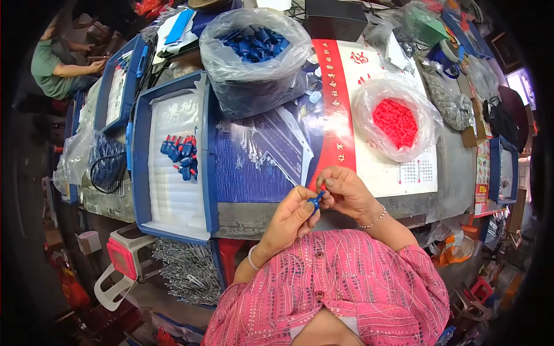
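Observation:
My left hand (290,214) is closed around a small blue plastic part (315,201) at the table's front edge, just above my lap. Fingers of my right hand (351,195) pinch at a small red piece (323,187) on the upper end of that part; they partly hide it. Ahead and to the right, an open clear bag (369,104) holds many small red pieces (395,122). A larger clear bag (254,92) of blue parts (254,45) stands farther back. To the left, several blue parts with red ends (181,154) lie piled in a blue tray (212,173).
Thin metal pieces (254,151) lie scattered on the blue sheet (236,181). Below the tray are a bundle of metal rods (187,271) and a pink-and-white stool (122,259). A black box (334,20) stands at the back. Another person (57,66) sits far left.

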A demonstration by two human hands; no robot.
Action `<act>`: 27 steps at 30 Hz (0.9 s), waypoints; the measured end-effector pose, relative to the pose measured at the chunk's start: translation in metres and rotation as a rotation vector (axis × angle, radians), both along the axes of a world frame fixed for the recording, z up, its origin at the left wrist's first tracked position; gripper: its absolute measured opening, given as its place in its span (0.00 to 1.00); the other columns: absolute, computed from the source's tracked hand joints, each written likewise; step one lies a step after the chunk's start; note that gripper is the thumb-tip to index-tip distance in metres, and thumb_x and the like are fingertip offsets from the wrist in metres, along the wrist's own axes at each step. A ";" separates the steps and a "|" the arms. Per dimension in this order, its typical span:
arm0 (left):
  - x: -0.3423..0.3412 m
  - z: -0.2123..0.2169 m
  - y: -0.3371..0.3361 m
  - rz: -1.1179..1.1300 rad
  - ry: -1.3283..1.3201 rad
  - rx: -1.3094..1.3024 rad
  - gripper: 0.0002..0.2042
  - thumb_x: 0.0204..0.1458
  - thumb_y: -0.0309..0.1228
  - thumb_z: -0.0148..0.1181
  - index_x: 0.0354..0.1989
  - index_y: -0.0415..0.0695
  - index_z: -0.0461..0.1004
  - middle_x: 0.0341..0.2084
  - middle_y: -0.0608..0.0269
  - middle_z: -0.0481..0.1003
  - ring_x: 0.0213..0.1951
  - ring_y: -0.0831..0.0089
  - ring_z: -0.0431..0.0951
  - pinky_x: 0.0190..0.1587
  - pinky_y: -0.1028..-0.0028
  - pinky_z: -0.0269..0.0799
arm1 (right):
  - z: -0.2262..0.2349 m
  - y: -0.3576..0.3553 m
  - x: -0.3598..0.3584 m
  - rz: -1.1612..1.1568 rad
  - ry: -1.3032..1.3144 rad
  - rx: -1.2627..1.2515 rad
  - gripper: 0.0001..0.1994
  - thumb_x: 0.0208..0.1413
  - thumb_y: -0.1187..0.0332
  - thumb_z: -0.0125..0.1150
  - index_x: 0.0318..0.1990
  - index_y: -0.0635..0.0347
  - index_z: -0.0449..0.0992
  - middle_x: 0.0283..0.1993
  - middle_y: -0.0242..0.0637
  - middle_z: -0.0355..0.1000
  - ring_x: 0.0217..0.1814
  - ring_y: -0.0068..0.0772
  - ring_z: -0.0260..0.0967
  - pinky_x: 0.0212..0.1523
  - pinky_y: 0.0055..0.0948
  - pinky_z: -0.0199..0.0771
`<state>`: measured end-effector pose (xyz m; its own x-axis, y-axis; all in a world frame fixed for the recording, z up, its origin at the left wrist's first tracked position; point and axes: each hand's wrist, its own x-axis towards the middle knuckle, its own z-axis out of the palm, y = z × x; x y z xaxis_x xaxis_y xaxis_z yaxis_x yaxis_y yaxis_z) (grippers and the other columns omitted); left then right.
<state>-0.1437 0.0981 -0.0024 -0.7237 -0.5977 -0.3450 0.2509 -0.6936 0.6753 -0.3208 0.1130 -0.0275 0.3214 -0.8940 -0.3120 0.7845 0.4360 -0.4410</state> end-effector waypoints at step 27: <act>0.006 0.001 0.006 -0.147 0.072 -0.071 0.07 0.59 0.29 0.43 0.45 0.46 0.60 0.18 0.68 0.61 0.17 0.86 0.54 0.17 0.86 0.47 | 0.035 0.003 -0.035 0.336 0.721 -0.515 0.06 0.51 0.73 0.58 0.37 0.63 0.72 0.32 0.34 0.71 0.31 0.23 0.69 0.33 0.22 0.69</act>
